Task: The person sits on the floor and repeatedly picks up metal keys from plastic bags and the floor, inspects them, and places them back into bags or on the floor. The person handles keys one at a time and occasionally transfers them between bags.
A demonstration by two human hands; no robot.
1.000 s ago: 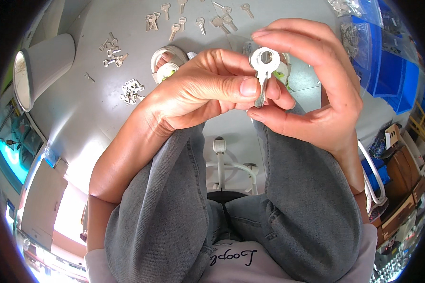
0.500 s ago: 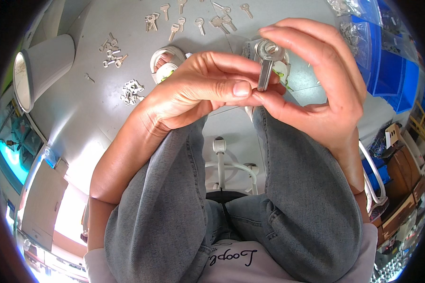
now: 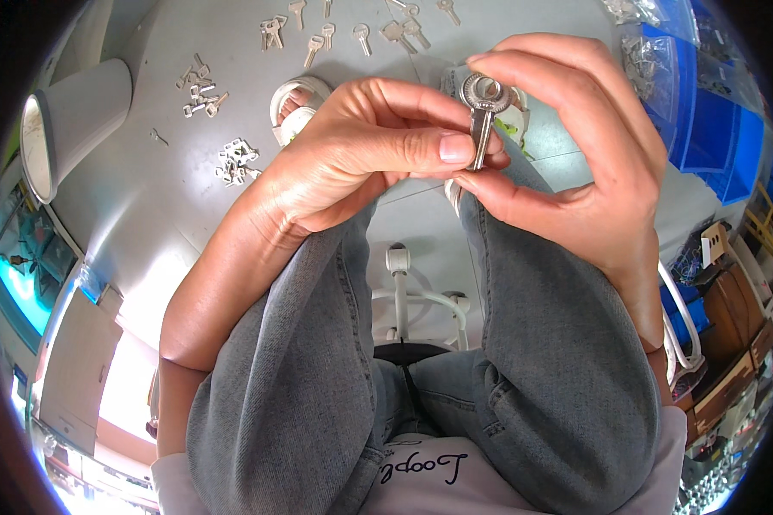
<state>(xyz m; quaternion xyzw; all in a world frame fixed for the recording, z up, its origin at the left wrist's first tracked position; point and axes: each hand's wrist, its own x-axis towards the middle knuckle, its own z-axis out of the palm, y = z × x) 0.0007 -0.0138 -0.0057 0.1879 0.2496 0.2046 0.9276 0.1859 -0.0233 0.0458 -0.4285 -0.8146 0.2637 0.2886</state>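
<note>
1. Pinching a silver key between thumb and fingers, the left hand has its grip closed on the blade, the ringed head pointing away from the person.
2. Arched around the same key, the right hand has its grip spread open; I cannot tell whether its thumb touches the tip.
3. On the grey floor, a key heap lies left of a pale sandal.
4. Farther out, loose keys lie scattered.
</note>
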